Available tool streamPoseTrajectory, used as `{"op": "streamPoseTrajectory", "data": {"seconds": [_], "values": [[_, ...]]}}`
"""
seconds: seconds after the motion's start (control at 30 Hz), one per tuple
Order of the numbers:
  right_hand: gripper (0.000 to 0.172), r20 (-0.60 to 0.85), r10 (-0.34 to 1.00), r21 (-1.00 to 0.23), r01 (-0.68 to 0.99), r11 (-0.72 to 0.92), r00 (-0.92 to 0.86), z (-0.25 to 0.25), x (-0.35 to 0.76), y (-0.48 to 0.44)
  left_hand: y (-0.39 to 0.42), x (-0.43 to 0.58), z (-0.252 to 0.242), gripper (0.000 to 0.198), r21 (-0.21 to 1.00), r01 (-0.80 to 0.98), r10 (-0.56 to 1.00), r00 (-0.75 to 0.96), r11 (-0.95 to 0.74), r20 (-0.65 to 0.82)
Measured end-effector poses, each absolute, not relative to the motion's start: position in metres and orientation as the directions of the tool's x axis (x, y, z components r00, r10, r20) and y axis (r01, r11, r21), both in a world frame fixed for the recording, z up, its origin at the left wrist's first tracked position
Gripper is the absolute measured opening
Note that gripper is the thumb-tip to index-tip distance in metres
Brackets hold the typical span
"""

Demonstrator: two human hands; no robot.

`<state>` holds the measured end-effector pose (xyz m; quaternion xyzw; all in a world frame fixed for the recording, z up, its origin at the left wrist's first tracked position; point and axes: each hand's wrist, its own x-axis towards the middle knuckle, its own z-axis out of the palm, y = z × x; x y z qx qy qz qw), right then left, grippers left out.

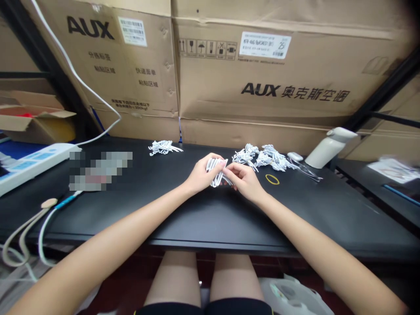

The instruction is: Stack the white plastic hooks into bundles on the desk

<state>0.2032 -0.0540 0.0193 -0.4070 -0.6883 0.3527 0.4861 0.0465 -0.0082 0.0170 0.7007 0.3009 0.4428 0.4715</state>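
Observation:
My left hand is closed around a small bunch of white plastic hooks above the middle of the black table. My right hand meets it from the right, with its fingers pinched on the lower end of the same bunch. A loose pile of the same white hooks lies just behind my right hand. A bundled bunch of hooks rests farther left at the back. A yellow rubber band lies flat on the table right of my right hand.
Big AUX cardboard boxes form a wall behind the table. A white dispenser-like object stands at the back right. A white power strip and cables sit at the left edge. My knees show under the front edge.

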Motion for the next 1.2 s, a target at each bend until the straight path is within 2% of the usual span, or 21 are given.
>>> {"op": "streamPoseTrajectory", "data": {"seconds": [0.17,0.43,0.63,0.83,1.07,1.2], "values": [[0.026,0.428,0.876,-0.841,0.258,0.476,-0.221,0.021,0.203,-0.056,-0.007,0.046,0.018,0.033,0.925,0.026,0.843,0.422,-0.378,0.333],[0.016,0.436,0.860,-0.832,0.246,0.498,-0.267,0.016,0.206,-0.054,-0.010,0.046,0.024,0.031,0.964,-0.061,0.863,0.435,-0.257,0.257],[0.016,0.446,0.859,-0.830,0.244,0.502,-0.251,0.012,0.206,-0.053,-0.006,0.045,0.025,0.032,0.944,-0.015,0.866,0.392,-0.331,0.310],[0.014,0.464,0.852,-0.826,0.230,0.515,-0.244,0.009,0.205,-0.050,-0.007,0.044,0.023,0.035,0.952,-0.052,0.856,0.423,-0.303,0.296],[0.020,0.430,0.868,-0.857,0.191,0.479,-0.249,0.013,0.203,-0.053,-0.008,0.043,0.025,0.040,0.937,-0.001,0.842,0.440,-0.348,0.313],[0.019,0.418,0.878,-0.869,0.180,0.461,-0.233,0.013,0.202,-0.053,-0.011,0.044,0.027,0.039,0.952,-0.057,0.845,0.448,-0.300,0.293]]}}
